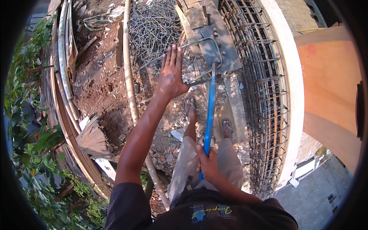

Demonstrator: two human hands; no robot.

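A: Right grip [207, 163], what state?

B: Pressed closed round the blue bar [210, 111], close to its lower end, in front of the thighs

A: And the left grip [171, 78]?

B: Spread. Fingers straight, slightly parted, thumb out to the side. Seen from above, it overlaps one leg of the bent rod [219, 50]; contact, cannot tell

A: Position of rod and bar?

B: Rod's bend lies over the dark-topped table [230, 58], just beside short pegs [215, 34]. One leg runs left, past the spread fingers. Bar's grey upper end overlaps the rod near the bend; blue length slants down to the right grip

A: Surroundings?

B: Tangled heap of bent steel [153, 34] ahead of the left grip. Rebar cages [262, 76] right of the table. Long pale pole [128, 76] to the left, over reddish soil. Sandalled feet on rubbly ground, one either side of the bar
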